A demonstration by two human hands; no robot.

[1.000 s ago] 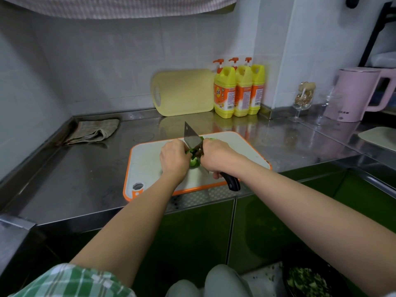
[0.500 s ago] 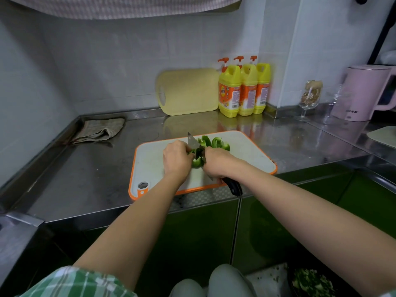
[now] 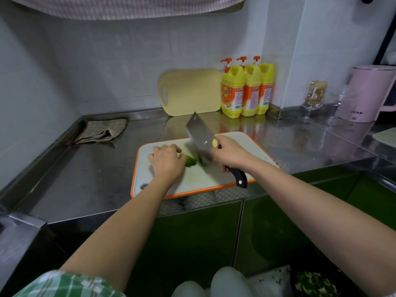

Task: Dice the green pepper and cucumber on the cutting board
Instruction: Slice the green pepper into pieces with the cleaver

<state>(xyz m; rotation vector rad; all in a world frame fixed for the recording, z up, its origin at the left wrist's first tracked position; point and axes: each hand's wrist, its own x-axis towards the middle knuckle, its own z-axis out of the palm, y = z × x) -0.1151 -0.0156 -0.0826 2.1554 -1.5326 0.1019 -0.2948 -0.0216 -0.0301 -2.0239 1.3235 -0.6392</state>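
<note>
Green pepper lies on the cutting board between my hands, its left end pinned under my left hand's curled fingers, while my right hand grips the cleaver, blade tilted at the pepper's right end.

One head-worn wide-angle cam, fwd & down onto steel counter, cutting board close, mid-frame.

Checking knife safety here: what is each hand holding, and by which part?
Right hand grips the cleaver by its black handle, near the blade; left hand holds the green pepper at its left end.
</note>
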